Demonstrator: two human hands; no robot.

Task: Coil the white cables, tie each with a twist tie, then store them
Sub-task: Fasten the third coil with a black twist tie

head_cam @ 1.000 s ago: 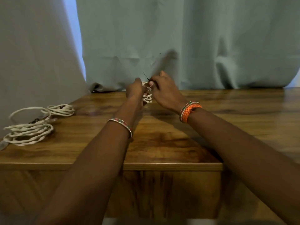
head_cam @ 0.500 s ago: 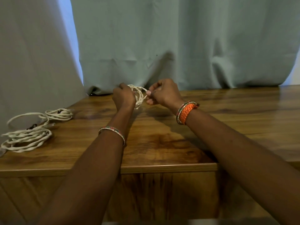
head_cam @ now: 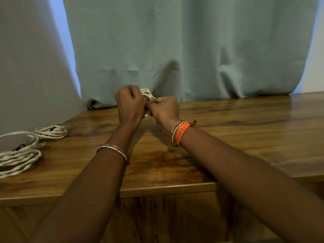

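A: So, where is the cable being worked on?

B: Between the two hands, held up above the far middle of the bench (head_cam: 245,123). The left hand (head_cam: 129,106) has its fingers curled round the small white coil (head_cam: 147,94), whose loops show just above and to the right of its knuckles. The right hand (head_cam: 164,109) touches it from the right, fingertips pinched together at the coil's near side, most likely on a twist tie, though the tie itself is too small to make out.

A: Which hand is nearer the coil?

B: Both are on it; the left carries it, while the right does the fine work.

A: And the other cables?

B: Two tied bundles (head_cam: 26,149) lie well apart at the bench's left edge, so I judge the finished coil would travel left.
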